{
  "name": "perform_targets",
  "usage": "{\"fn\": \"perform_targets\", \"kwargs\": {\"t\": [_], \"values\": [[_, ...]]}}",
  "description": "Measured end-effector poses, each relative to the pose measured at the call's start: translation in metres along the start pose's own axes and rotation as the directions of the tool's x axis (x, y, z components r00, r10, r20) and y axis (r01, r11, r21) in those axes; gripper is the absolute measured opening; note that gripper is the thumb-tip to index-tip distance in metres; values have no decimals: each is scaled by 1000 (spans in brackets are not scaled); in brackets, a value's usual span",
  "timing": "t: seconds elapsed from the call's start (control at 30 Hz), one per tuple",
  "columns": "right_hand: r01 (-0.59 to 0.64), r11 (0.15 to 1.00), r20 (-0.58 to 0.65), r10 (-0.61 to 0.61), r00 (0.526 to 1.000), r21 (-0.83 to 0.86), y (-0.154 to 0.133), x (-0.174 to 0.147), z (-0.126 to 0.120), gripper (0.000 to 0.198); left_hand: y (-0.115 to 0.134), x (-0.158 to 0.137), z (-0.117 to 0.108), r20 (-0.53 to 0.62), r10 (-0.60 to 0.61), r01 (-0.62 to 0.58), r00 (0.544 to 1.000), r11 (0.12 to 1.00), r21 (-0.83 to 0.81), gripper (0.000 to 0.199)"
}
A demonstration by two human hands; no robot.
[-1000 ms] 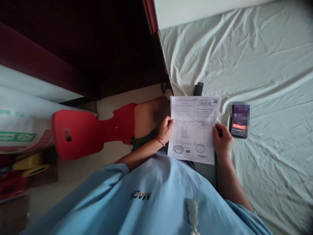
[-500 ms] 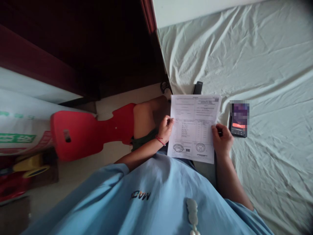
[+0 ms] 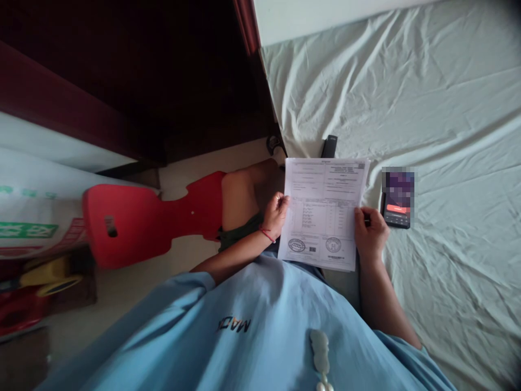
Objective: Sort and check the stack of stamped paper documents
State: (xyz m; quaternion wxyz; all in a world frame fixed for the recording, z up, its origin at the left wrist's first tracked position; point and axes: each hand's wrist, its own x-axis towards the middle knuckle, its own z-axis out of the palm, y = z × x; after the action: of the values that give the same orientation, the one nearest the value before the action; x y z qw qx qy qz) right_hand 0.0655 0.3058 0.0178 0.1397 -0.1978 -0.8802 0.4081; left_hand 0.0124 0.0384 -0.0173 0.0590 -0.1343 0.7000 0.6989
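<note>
Barely shifted since the earlier frame: the printed paper (image 3: 323, 214) sits marginally farther right relative to the bed (image 3: 448, 136), its grip by both hands unchanged. It is held up in front of the wearer's lap, near the bed's edge, printed side toward the viewer and slightly tilted. Print and ruled columns fill the upper part and the middle; the small text is illegible. Two stamps, one oval and one round, mark the lower part, with a square code between them.

Left hand (image 3: 275, 214): fingers curled in, thumb pressed on the paper's left edge, no wide gap between them. Right hand (image 3: 372, 231): the opposite edge pinched between thumb and bent fingers. A red cord bracelet (image 3: 267, 234) circles the left wrist.

Just beyond the paper's top edge, a black object (image 3: 330, 145) lies on the bed, partly covered from view. To the right of the right hand rests a phone (image 3: 396, 220), its lit screen partly pixelated. Nearest the viewer are a light blue shirt (image 3: 285, 309) and a pale pendant (image 3: 320, 350). At left, a bare leg (image 3: 240, 201) overlaps a red plastic seat (image 3: 130, 225); farther left lies a printed white bag (image 3: 32, 209).
</note>
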Motion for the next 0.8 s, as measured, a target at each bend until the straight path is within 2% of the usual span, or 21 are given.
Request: {"fn": "perform_targets", "kwargs": {"t": [0.13, 0.47, 0.6, 0.7, 0.77, 0.8], "values": [[14, 1000, 5, -14, 1000, -5, 2, 0, 0, 35, -3, 0, 0, 11, 25, -25, 1000, 999, -27, 36], [92, 996, 9, -93, 996, 7, 4, 0, 2, 29, -11, -1, 1, -30, -41, 37, 999, 991, -132, 28], [112, 994, 4, -112, 994, -10, 4, 0, 2, 28, -13, -1, 2, -71, -71, 57, 995, 982, -182, 38], [132, 991, 9, -132, 991, -20, 4, -1, 2, 29, -12, 1, 3, -104, -139, 110, 985, 963, -245, 49], [160, 986, 7, -159, 987, -42, 5, -1, 4, 32, -9, 1, 3, -65, -207, 178, 976, 935, -306, 57], [180, 982, -3, -180, 984, -59, 6, -2, 5, 33, -7, 1, 3, -4, -239, 224, 971, 913, -341, 60]]}}
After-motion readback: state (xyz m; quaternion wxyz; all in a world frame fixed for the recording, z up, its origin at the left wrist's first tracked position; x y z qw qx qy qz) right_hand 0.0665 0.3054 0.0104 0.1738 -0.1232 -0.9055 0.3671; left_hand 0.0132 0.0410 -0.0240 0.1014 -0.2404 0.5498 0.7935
